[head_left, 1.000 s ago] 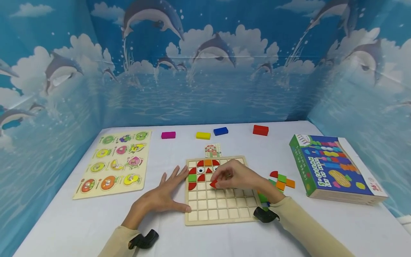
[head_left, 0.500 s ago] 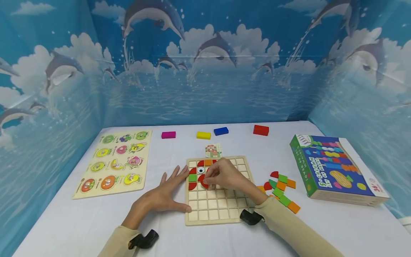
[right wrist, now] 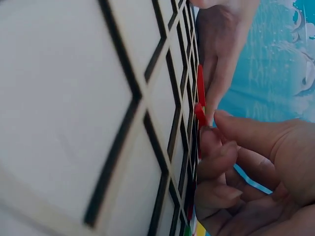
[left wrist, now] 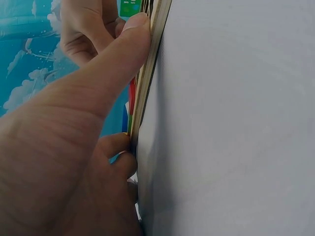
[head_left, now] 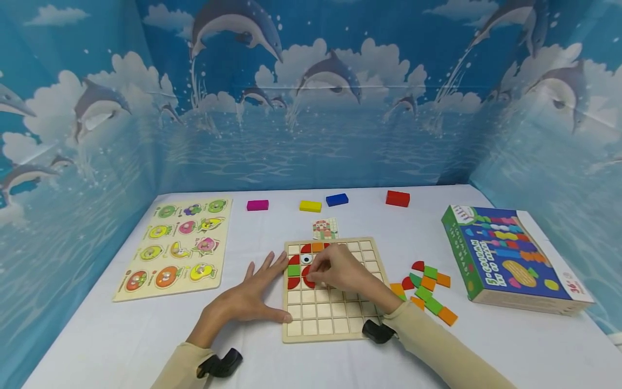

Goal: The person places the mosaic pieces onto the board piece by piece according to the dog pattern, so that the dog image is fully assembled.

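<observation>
**Dolphin curtain [head_left: 291, 146], white table [head_left: 264, 359], two hands over a grid board**

The curtain is hanging behind the table and along both its sides, and the white cover is lying beneath everything. Between the hands, the grid board [head_left: 324, 327] is lying flat.

The left hand [head_left: 249, 300] is spreading its fingers wide and straight, gripping nothing; its thumb is resting on the board's near left edge, and its other fingertips are reaching that edge farther up. The right hand [head_left: 344, 274] is hovering over the board, thumb and forefinger closing on a red piece [right wrist: 200, 114], its remaining fingers curling loosely.

Just right of the left fingertips, a green piece [head_left: 293, 270] is sitting between two other red pieces [head_left: 293, 283]. Next to these, an eye piece [head_left: 306, 259] is showing, with an orange piece [head_left: 317, 247] sitting beyond it. The right hand is hiding part of the pattern.

Beyond the hands, a picture card [head_left: 325, 228] is lying at the board's far edge; farther off, pink [head_left: 257, 205], yellow [head_left: 310, 206], blue [head_left: 337, 200] and red blocks [head_left: 397, 199] are standing apart. Right of the right hand, loose pieces [head_left: 428, 283] are lying scattered, and past them a box [head_left: 520, 259] is resting. Left of the left hand, a fruit board [head_left: 150, 292] is lying.
</observation>
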`<state>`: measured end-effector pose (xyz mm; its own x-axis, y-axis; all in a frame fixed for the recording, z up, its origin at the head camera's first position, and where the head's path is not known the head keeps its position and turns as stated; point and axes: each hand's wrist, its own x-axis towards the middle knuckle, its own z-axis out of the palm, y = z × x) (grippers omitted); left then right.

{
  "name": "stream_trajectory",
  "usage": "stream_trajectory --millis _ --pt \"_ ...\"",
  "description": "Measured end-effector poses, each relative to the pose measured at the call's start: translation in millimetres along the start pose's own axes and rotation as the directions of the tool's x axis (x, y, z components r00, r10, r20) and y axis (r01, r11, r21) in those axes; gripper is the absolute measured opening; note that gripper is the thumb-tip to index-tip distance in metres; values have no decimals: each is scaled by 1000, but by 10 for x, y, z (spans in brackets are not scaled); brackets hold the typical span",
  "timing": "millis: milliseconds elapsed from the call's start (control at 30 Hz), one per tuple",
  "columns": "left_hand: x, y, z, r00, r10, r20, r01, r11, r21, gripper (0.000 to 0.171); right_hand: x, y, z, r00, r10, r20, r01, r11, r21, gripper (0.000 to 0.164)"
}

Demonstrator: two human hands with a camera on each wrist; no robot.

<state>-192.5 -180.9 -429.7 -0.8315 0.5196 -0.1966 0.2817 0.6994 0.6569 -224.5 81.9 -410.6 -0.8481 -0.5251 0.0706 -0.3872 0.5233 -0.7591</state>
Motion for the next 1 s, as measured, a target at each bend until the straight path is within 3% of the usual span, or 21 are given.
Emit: stream_trajectory --millis 333,500,667,767,1000 --pt "13 3 0 1000 8 3 -8 1000 -1 124 -35 -3 -51 998 -8 65 4 998 55 6" --pt "13 11 -5 1000 14 4 -14 1000 -2 124 -41 -40 -51 991 -92 97 91 996 10 2" --pt "3 6 -10 1000 23 3 -23 1000 0 124 -44 -79 -13 955 -195 224 207 978 -27 11" --pt "-4 -3 -13 1000 22 2 -22 1000 -4 124 -45 -88 10 943 -208 260 225 974 -38 13" --pt "-14 -10 -15 1000 22 3 -22 1000 -6 124 -49 -85 15 947 -184 263 208 976 -65 16"
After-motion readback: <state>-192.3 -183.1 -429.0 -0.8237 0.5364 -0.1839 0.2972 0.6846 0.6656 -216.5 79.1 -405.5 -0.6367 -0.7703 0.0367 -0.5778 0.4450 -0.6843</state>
